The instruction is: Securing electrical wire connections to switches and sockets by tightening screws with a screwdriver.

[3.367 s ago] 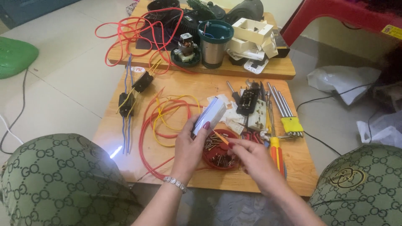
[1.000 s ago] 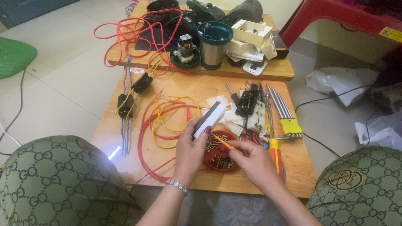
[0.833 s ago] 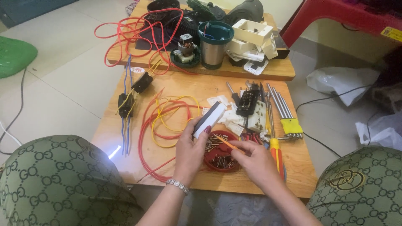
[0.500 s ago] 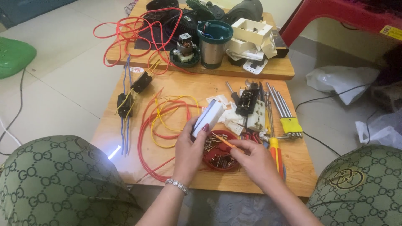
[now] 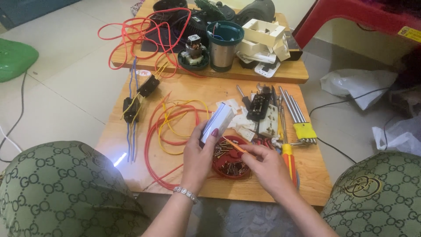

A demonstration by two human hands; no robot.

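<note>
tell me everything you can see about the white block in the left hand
The white block is a small oblong plastic-looking piece, white with a greyish side face, like a switch or socket housing. The left hand grips its lower end between thumb and fingers, so it tilts up and away to the right, above the wooden table and just above the red dish of screws. The right hand holds a thin orange-tipped tool pointing toward its lower edge; whether they touch is unclear.
</note>
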